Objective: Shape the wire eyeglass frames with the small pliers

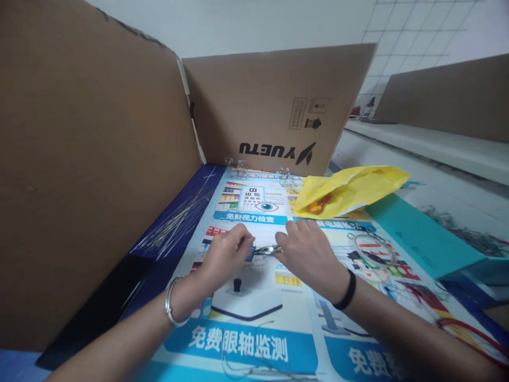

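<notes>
Pliers [267, 250] with metal jaws point left over the middle of the printed poster. My right hand [308, 252] is closed round their handles, which it mostly hides; a black band circles that wrist. Just left of the jaws, my left hand [228, 254] is pinched, with a silver bangle on the wrist. What its fingertips hold is too small to name. Thin wire [260, 260] shows faintly below the jaws, between the two hands.
Cardboard panels [258, 106] stand at the left and back. Straight wires [178, 217] lie at the left. A yellow bag [350, 191] lies at the back right, beside a turquoise box [429, 233] with tangled wire. Wire coils [374, 249] and loose wires [246, 361] lie on the poster [296, 329].
</notes>
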The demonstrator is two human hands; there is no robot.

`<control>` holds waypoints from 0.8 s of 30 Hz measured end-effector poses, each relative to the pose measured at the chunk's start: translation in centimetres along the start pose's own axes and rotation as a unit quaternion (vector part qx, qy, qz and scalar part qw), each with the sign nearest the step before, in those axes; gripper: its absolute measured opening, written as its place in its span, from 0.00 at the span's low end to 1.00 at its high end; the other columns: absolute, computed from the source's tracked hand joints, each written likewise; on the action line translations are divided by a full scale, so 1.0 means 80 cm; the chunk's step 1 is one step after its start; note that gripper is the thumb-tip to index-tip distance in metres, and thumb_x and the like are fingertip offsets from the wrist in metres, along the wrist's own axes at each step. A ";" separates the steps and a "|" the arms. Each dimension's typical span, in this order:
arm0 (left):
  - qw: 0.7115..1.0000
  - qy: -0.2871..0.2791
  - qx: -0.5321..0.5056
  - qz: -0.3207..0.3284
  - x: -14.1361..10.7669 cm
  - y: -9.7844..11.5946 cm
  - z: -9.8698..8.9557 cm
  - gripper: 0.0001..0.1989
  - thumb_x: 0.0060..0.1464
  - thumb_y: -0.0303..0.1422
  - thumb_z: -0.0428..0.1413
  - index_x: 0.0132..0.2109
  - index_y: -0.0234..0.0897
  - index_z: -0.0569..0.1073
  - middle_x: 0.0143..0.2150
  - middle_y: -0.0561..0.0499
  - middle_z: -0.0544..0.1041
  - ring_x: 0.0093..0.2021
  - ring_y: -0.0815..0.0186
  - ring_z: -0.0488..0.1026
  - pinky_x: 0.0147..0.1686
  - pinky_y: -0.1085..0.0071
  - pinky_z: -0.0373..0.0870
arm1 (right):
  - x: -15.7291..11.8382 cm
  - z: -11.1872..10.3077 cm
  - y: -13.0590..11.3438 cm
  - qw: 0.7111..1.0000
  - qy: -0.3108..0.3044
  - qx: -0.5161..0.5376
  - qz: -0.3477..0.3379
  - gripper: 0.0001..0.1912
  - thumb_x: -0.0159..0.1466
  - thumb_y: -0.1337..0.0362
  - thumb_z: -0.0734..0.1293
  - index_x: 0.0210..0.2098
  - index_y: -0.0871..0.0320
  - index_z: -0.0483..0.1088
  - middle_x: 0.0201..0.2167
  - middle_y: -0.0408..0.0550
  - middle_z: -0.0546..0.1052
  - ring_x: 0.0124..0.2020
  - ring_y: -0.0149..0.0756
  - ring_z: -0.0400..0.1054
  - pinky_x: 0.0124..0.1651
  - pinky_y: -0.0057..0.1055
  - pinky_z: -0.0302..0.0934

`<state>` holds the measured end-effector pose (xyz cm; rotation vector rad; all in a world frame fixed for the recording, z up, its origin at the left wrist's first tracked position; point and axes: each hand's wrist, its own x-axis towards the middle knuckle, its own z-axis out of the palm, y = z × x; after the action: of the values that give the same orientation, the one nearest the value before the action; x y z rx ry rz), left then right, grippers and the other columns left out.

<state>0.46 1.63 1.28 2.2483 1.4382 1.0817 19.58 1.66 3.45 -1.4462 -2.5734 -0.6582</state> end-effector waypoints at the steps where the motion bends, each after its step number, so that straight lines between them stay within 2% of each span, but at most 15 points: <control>1: 1.000 0.016 -0.023 -0.011 0.001 -0.003 0.000 0.05 0.56 0.31 0.49 0.31 0.39 0.66 0.23 0.56 0.74 0.24 0.69 0.72 0.26 0.74 0.63 | 0.000 -0.004 0.002 1.000 0.008 -0.005 0.012 0.13 0.57 0.53 0.66 0.31 0.57 0.70 0.30 0.51 0.69 0.35 0.41 0.60 0.34 0.35 0.43; 4: 0.995 0.052 -0.075 -0.036 0.001 -0.008 0.002 0.05 0.56 0.32 0.50 0.32 0.39 0.66 0.25 0.54 0.75 0.27 0.69 0.74 0.28 0.74 0.66 | 0.000 -0.014 0.007 0.999 0.026 -0.014 0.038 0.14 0.58 0.51 0.65 0.30 0.57 0.69 0.29 0.50 0.68 0.35 0.41 0.59 0.34 0.34 0.43; 8: 0.991 0.064 -0.106 -0.043 -0.001 -0.006 0.007 0.04 0.57 0.33 0.50 0.34 0.39 0.66 0.27 0.54 0.76 0.29 0.68 0.76 0.28 0.75 0.67 | 0.000 -0.017 0.005 0.998 0.044 -0.010 0.050 0.15 0.58 0.51 0.64 0.30 0.58 0.69 0.29 0.51 0.67 0.34 0.41 0.58 0.34 0.34 0.41; 24: 0.996 0.084 -0.005 -0.025 -0.008 -0.003 0.016 0.04 0.56 0.34 0.51 0.33 0.40 0.66 0.25 0.55 0.77 0.25 0.68 0.75 0.28 0.74 0.66 | 0.000 -0.011 0.003 0.996 0.068 -0.005 0.065 0.14 0.56 0.53 0.66 0.30 0.59 0.69 0.29 0.52 0.67 0.34 0.41 0.57 0.35 0.35 0.41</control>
<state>1.05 1.44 -0.02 2.1477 1.5402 1.2848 19.65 1.40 4.28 -1.5017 -2.3540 -0.7254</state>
